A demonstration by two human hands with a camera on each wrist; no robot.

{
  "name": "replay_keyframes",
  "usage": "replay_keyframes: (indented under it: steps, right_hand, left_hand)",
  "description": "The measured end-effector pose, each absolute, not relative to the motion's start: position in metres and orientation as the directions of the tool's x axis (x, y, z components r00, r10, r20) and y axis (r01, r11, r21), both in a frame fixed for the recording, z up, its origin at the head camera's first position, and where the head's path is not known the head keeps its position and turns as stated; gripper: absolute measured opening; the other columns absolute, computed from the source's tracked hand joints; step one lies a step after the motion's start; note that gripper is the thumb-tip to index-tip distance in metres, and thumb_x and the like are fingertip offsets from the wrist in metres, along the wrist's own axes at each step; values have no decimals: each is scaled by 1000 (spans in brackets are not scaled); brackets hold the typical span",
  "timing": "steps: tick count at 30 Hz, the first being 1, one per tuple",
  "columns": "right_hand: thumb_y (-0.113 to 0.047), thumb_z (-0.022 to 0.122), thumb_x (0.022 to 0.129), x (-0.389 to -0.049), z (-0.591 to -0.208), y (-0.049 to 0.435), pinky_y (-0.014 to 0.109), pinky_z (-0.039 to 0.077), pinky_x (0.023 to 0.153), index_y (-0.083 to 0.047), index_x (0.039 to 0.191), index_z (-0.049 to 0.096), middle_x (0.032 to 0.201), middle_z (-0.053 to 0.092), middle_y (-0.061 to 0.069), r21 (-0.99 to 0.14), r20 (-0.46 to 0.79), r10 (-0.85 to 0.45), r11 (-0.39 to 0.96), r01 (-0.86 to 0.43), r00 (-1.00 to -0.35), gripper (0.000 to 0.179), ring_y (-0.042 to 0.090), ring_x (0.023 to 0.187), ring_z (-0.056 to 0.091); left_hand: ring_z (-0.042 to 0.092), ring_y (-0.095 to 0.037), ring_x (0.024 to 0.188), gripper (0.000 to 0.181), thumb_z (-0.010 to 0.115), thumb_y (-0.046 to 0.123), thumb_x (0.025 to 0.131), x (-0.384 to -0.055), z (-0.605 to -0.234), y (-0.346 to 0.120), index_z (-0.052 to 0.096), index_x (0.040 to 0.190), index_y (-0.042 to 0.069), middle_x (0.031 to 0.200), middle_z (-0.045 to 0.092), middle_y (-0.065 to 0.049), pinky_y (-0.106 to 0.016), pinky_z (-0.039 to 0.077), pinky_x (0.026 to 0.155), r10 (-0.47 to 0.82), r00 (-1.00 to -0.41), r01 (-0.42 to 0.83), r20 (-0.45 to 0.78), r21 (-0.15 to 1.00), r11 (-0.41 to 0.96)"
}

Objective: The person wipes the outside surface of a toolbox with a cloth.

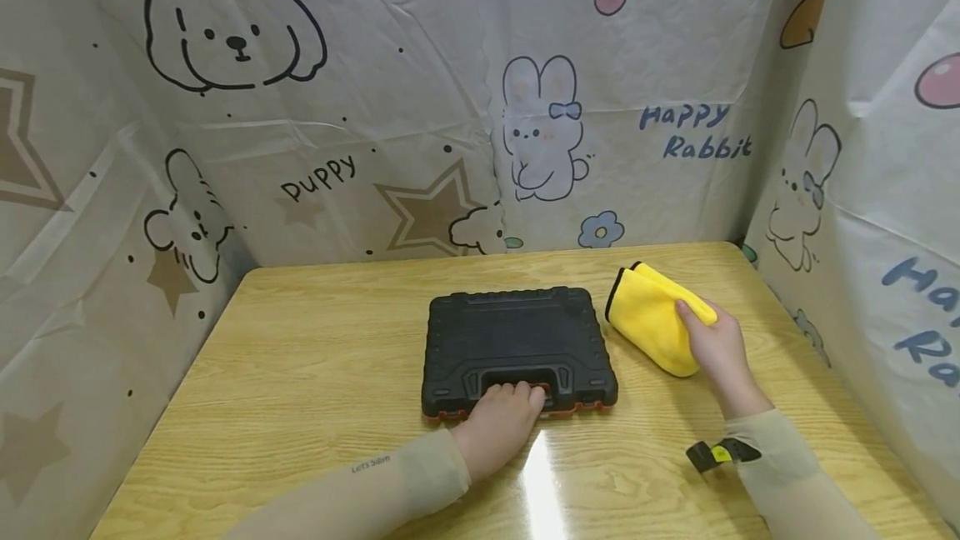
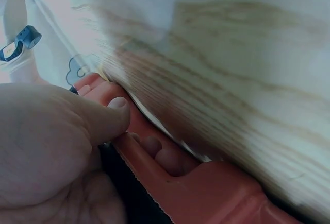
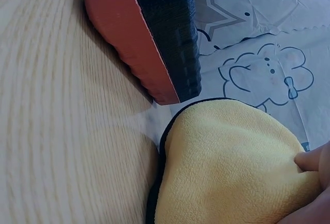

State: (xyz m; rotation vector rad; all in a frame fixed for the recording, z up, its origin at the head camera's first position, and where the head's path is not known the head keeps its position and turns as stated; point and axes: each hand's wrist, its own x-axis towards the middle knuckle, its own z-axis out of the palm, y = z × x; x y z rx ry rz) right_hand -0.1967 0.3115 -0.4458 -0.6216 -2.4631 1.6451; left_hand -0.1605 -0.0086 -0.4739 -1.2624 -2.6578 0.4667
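A black plastic tool case (image 1: pixel 517 332) with an orange-red underside lies flat on the wooden table, its handle side toward me. My left hand (image 1: pixel 506 423) grips the handle at the front edge; in the left wrist view its fingers pass through the opening of the orange-red handle (image 2: pixel 227 183) and the thumb rests on top. To the right of the case, my right hand (image 1: pixel 716 348) pinches a folded yellow cloth (image 1: pixel 652 319) with black edging, thumb on top. The right wrist view shows the fuzzy cloth (image 3: pixel 227 162) close beside the case's end (image 3: pixel 154 38).
The wooden table (image 1: pixel 315 348) runs back to a white printed sheet (image 1: pixel 420 107) with cartoon animals, which also hangs along both sides. A black band with a yellow patch (image 1: pixel 720 454) is on the right wrist.
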Motion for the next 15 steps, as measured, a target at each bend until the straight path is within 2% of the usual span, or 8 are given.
replay_keyframes:
  steps: [4, 7, 8, 11, 15]
  right_hand:
    - [-46, 44, 109, -197, -446, 311, 18, 47, 91, 1, 156, 39, 155, 48, 21, -904, -126, 398, 332, 270, -909, 67, 28, 135, 50]
    - [-46, 44, 109, -197, -446, 311, 18, 47, 92, 1, 156, 40, 154, 48, 21, -902, -125, 400, 334, 272, -908, 67, 28, 135, 50]
    - [-46, 44, 109, -197, -446, 311, 21, 48, 94, 0, 156, 40, 155, 48, 21, -903, -128, 401, 332, 274, -907, 67, 28, 135, 50]
    - [-47, 43, 109, -197, -446, 311, 23, 48, 96, 0, 156, 40, 155, 47, 20, -902, -138, 402, 326, 283, -905, 67, 28, 135, 49]
    - [-47, 44, 108, -197, -446, 310, 14, 45, 87, 0, 156, 41, 154, 48, 20, -902, -138, 401, 326, 282, -905, 67, 26, 132, 51]
  left_hand:
    - [57, -10, 70, 8, 58, 21, 106, -160, -471, -10, 53, 106, 14, 84, 54, 3, -23, 43, 60, 776, -631, 728, 1, -343, 593]
    - [58, -10, 72, 15, 57, 22, 107, -161, -469, -11, 54, 117, 12, 90, 57, 2, -23, 46, 61, 777, -629, 745, -29, -310, 591]
    - [58, -10, 74, 20, 58, 24, 107, -161, -468, -11, 54, 121, 11, 93, 58, 1, -22, 47, 62, 777, -629, 753, -39, -281, 595]
    - [55, -10, 78, 25, 59, 27, 106, -165, -460, -13, 54, 124, 11, 100, 58, 1, -21, 50, 66, 777, -626, 779, -63, -95, 620]
    - [52, -8, 85, 21, 59, 30, 107, -175, -438, -21, 59, 117, 12, 103, 56, 3, -22, 51, 73, 762, -647, 735, -36, 240, 635]
